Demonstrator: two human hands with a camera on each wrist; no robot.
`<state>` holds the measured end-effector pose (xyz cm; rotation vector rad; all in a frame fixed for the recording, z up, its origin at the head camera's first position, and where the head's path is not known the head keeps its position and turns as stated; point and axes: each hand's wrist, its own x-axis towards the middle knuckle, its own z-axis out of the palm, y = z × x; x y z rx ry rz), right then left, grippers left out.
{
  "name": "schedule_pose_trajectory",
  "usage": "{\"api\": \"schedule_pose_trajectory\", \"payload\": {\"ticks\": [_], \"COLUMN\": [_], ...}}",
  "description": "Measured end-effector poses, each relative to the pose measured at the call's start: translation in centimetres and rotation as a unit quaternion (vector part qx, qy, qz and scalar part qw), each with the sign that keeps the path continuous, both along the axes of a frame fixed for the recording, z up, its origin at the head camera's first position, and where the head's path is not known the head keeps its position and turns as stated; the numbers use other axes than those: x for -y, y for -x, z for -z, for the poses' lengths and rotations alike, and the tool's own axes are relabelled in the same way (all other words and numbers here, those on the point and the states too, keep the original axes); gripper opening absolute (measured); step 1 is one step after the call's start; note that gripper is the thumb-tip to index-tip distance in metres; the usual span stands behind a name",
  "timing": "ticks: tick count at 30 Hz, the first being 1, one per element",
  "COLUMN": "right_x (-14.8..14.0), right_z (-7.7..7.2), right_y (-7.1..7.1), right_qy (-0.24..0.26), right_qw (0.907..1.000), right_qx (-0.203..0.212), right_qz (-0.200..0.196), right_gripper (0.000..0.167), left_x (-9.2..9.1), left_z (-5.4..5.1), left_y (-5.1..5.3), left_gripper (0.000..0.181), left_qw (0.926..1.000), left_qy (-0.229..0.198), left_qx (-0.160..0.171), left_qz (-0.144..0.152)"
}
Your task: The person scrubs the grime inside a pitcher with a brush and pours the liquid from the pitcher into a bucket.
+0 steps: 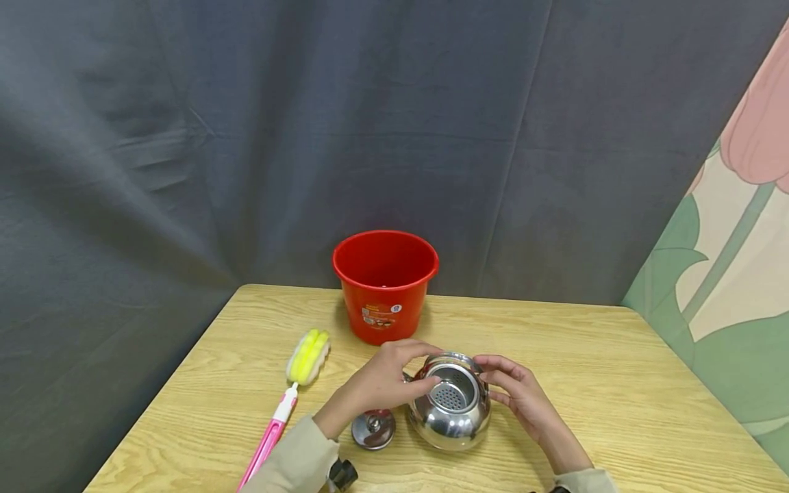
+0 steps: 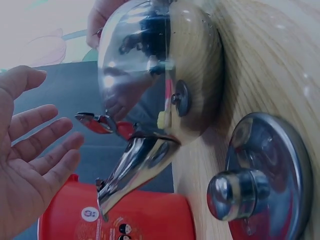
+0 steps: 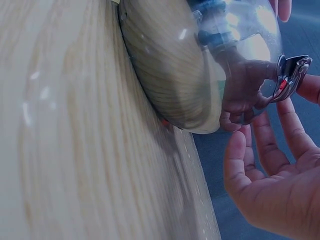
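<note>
A shiny steel teapot (image 1: 453, 424) stands upright on the table, lidless, with a perforated strainer (image 1: 452, 396) in its mouth. Its spout (image 2: 137, 167) points toward the left and back. My left hand (image 1: 394, 375) hovers at the pot's upper left; in the left wrist view its fingers are spread, apart from the metal. On the other side is my right hand (image 3: 280, 170), fingers loosely bent beside the handle lug (image 3: 291, 75). Its thumb is close to that lug; whether they touch I cannot tell. The round steel lid (image 1: 372, 430) lies knob up left of the pot.
Behind the pot stands a red bucket (image 1: 385, 301) near the table's back edge. A brush with a yellow and white sponge head (image 1: 308, 356) and a pink handle (image 1: 265, 445) lies at the left. Dark cloth (image 1: 382, 137) hangs behind the wooden table (image 1: 616, 397).
</note>
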<state>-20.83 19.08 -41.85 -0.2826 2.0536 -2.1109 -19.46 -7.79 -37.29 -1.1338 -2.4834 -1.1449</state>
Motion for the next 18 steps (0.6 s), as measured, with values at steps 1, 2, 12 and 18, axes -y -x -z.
{"api": "schedule_pose_trajectory", "payload": {"ticks": [1,2,12,18], "right_x": [0.0,0.0,0.0,0.1], "right_z": [0.0,0.0,0.1,0.2], "right_y": [0.0,0.0,0.0,0.1], "right_qy": [0.001,0.001,0.003,-0.007], "right_qw": [1.0,1.0,0.9999,0.9999], "right_qx": [-0.001,-0.003,-0.012,-0.011], "right_qz": [0.0,0.0,-0.001,0.008], "right_gripper": [0.032,0.032,0.031,0.03], "left_x": [0.2,0.3,1.5,2.6], "left_z": [0.0,0.1,-0.1,0.2], "left_y": [0.0,-0.1,-1.2,-1.5], "left_gripper": [0.039,0.039,0.036,0.031], "left_qw": [1.0,0.9999,0.9988,0.9967], "left_qy": [-0.003,-0.007,-0.03,-0.057], "left_qx": [-0.006,-0.009,-0.002,-0.008], "left_qz": [-0.002,-0.003,-0.039,-0.058]}}
